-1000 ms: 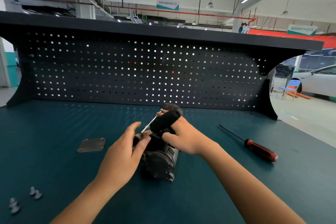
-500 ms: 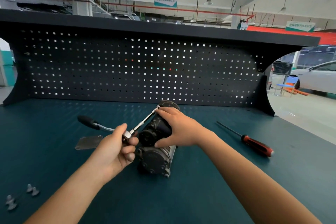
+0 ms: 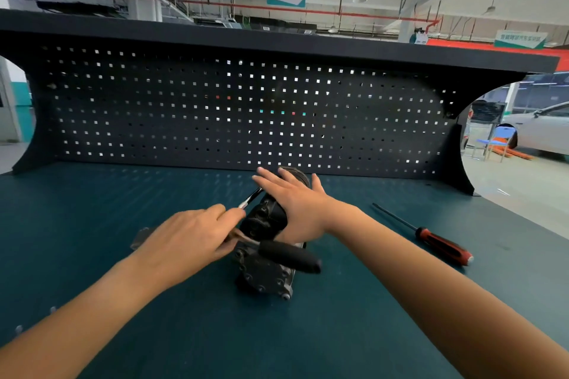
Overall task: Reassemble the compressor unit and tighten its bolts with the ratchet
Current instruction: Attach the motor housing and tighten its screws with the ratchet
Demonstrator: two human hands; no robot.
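Just left of the compressor (image 3: 264, 274), which lies on the bench (image 3: 123, 194), the left hand (image 3: 191, 237) curls round the ratchet (image 3: 289, 255) near its head, while atop the compressor the right hand (image 3: 295, 203) rests flat, fingers spread, and I'd say it should bear down firmly so the socket sits square.

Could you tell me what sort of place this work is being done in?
Probably a car workshop: a dark perforated pegboard backs the teal workbench, and a white car stands beyond.
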